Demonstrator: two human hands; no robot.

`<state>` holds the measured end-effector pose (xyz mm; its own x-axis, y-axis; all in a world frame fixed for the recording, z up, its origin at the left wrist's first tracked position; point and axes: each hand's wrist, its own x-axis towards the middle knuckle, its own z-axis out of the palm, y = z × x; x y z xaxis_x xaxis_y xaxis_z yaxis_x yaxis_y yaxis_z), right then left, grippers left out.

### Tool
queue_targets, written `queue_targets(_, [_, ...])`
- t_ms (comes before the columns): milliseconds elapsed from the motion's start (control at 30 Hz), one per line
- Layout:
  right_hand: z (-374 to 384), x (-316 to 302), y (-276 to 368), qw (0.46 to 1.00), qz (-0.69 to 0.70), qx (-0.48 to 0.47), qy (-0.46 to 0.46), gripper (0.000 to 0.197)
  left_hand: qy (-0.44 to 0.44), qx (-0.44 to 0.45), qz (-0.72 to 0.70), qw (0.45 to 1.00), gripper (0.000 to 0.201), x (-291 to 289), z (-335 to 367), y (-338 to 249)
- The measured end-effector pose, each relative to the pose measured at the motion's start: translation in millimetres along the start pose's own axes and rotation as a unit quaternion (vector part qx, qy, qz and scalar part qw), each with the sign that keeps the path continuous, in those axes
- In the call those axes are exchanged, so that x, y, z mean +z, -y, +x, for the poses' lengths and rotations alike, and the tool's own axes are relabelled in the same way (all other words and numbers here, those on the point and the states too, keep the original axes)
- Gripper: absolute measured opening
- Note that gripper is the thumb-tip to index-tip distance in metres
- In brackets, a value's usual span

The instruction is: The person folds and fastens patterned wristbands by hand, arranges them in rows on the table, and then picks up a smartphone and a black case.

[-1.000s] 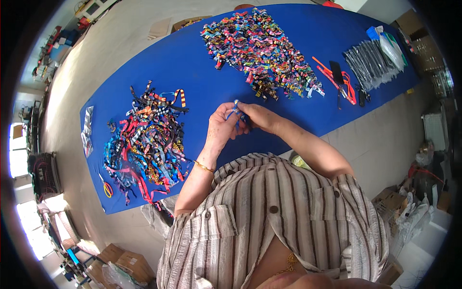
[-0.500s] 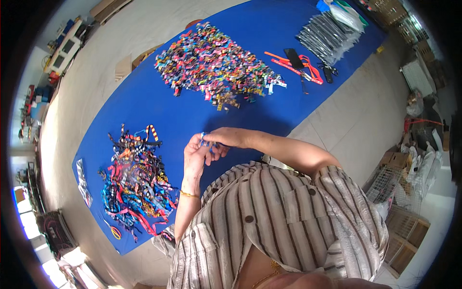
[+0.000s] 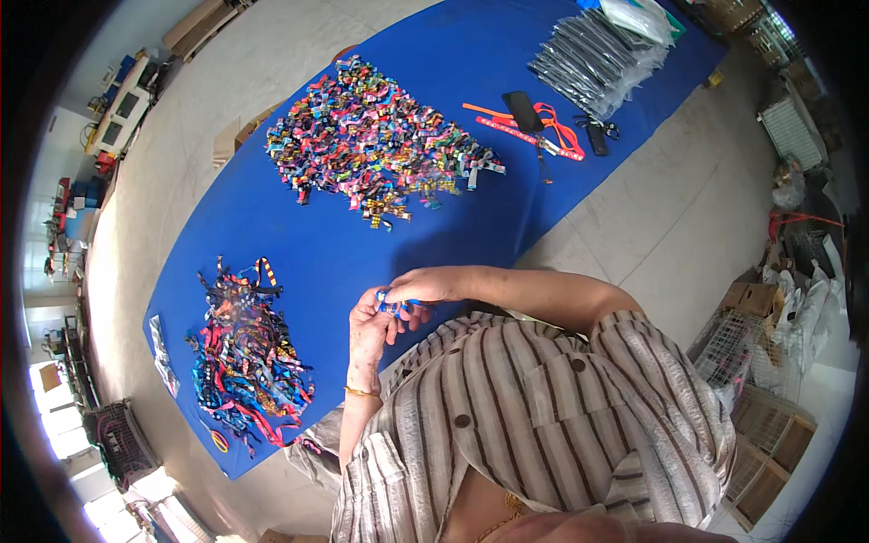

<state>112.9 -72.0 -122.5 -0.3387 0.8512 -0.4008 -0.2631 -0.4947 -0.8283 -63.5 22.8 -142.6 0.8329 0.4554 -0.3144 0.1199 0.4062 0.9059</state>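
Note:
In front of my body both hands meet over a small blue patterned strap (image 3: 390,306). My left hand (image 3: 367,324) pinches it from the left with bent fingers. From the right, my right hand (image 3: 429,286) grips the same strap, its fingers curled and partly hidden. To the left lies a loose pile of long patterned straps (image 3: 249,348) in red, blue and black. Beyond my hands spreads a wide heap of short folded straps (image 3: 362,145) in many colours.
A blue table (image 3: 330,249) carries everything. At its far right lie a phone (image 3: 521,111), orange straps (image 3: 563,136), a black clip-like item (image 3: 596,138) and a stack of dark plastic-wrapped packs (image 3: 588,68). Yellow-handled scissors (image 3: 219,442) and a clear bag (image 3: 163,355) rest near the left edge.
The view has shifted, so the table's things sit a little further left. Both hands remain together on the blue strap, and more of its blue shows between the fingers.

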Motion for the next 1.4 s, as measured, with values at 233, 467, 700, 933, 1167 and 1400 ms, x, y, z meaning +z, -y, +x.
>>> queue_targets(233, [-23.3, -19.4, -25.6, 0.994, -0.092, 0.038, -0.048, 0.05, -0.125, -0.02, 0.039, 0.991, 0.005, 8.4, -4.4, 21.8])
queue_targets(467, [-40.8, -48.7, -58.1, 0.983, -0.168, 0.041, -0.059, 0.05, -0.297, -0.087, 0.14, 0.941, 0.008, -73.5, -21.3, 58.4])
queue_targets(700, [-90.7, -88.7, -83.7, 0.967, -0.148, 0.037, -0.205, 0.037, -0.388, -0.134, 0.281, 0.867, 0.018, -206.7, -21.5, 93.6])
queue_targets(933, [-173.2, -125.2, -116.5, 0.902, -0.105, 0.136, -0.395, 0.036, -0.557, -0.094, 0.539, 0.625, 0.045, -343.2, -17.9, 141.0])
queue_targets(1167, [-225.5, -169.1, -169.2, 0.818, -0.04, 0.158, -0.551, 0.026, -0.504, -0.051, 0.595, 0.623, 0.045, -270.9, 40.4, 126.2])
queue_targets(1400, [-241.7, -262.9, -183.2, 0.643, -0.182, 0.194, -0.718, 0.03, -0.304, -0.04, 0.505, 0.807, 0.045, -120.5, 77.8, 181.3])
